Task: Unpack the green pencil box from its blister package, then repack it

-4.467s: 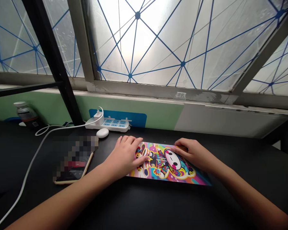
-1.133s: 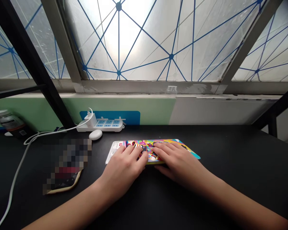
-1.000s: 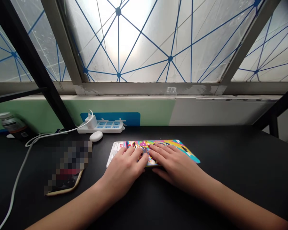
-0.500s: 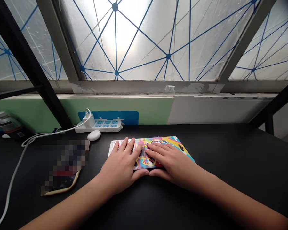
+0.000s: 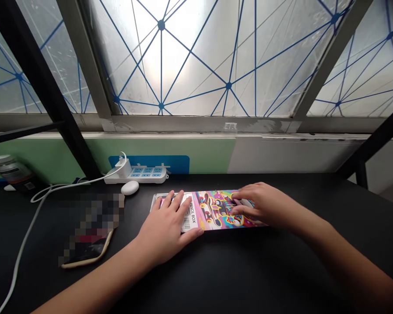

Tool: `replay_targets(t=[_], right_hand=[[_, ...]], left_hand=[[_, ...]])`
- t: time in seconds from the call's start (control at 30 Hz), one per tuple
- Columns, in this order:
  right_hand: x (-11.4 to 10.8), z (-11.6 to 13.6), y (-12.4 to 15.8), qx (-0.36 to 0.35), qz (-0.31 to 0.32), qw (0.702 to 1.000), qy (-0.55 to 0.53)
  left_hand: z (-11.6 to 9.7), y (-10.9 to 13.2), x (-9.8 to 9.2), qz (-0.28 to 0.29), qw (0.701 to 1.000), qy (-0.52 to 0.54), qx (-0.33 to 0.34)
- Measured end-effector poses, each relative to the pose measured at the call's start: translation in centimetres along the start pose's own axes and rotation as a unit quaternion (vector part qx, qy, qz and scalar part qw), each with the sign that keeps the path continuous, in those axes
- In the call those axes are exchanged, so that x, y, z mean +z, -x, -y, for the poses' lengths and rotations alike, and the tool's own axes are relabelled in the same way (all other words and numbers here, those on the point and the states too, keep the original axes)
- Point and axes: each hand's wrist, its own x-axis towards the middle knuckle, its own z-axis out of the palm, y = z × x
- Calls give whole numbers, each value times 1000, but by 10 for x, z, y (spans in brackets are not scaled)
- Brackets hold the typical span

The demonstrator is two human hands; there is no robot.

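The pencil box (image 5: 212, 213) lies flat on the table (image 5: 216, 279), ahead of the person, with its long side running left to right. Its upper face carries a multicoloured cartoon print; a white label (image 5: 190, 216) toward the left end reads "PENCIL BOX".

Left hand (image 5: 170, 229): palm down on the left end of the pencil box. The grip is spread, with the fingers extended and separated across the label area and the far side. The thumb is splayed away from the fingers and lies along the near edge. The hand presses flat on the face and is not closed around the box.

Right hand (image 5: 260, 203): over the right portion of the pencil box, covering part of the print. The fingers are bent; a gap separates them from the thumb, and the print shows through it. The fingertips reach the upper face. Whether this grip pinches an edge cannot be told, as the hand hides that part.

Left of the box, well apart, lies a flat device (image 5: 88, 252) with a pale rim, its surface largely pixelated. Between device and power strip (image 5: 149, 175) sits a white oval case (image 5: 130, 188). An adapter (image 5: 122, 167) is seated on the strip's left end; a white cable (image 5: 19, 257) runs from it toward the near left corner. A bottle (image 5: 13, 169) leans at far left. A patterned window (image 5: 196, 65) spans the background.
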Motion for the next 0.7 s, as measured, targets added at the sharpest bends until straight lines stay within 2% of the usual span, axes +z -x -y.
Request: replay_targets(t=[0.07, 0.1, 0.2, 0.27, 0.37, 0.47, 0.53, 0.6, 0.7], right_hand=[[18, 15, -5, -51, -38, 998, 7], [27, 24, -8, -73, -37, 997, -3], [42, 44, -10, -116, 27, 992, -33], [36, 45, -8, -106, 63, 992, -42], [11, 29, 0, -72, 94, 992, -46], [-4, 15, 5, -28, 88, 995, -30], [1, 14, 4, -8, 50, 999, -10], [14, 21, 0, -22, 29, 999, -1], [33, 33, -6, -69, 55, 996, -22]], left_hand=[[1, 0, 2, -3, 1000, 4, 4], [1, 0, 3, -6, 1000, 4, 4], [2, 0, 4, -13, 1000, 4, 5], [2, -1, 3, -12, 1000, 6, 7], [2, -2, 2, -5, 1000, 7, 11], [2, -3, 1, -6, 1000, 3, 13], [1, -3, 1, -10, 1000, 1, 14], [2, -2, 1, -11, 1000, 1, 16], [4, -3, 2, -8, 1000, 5, 12]])
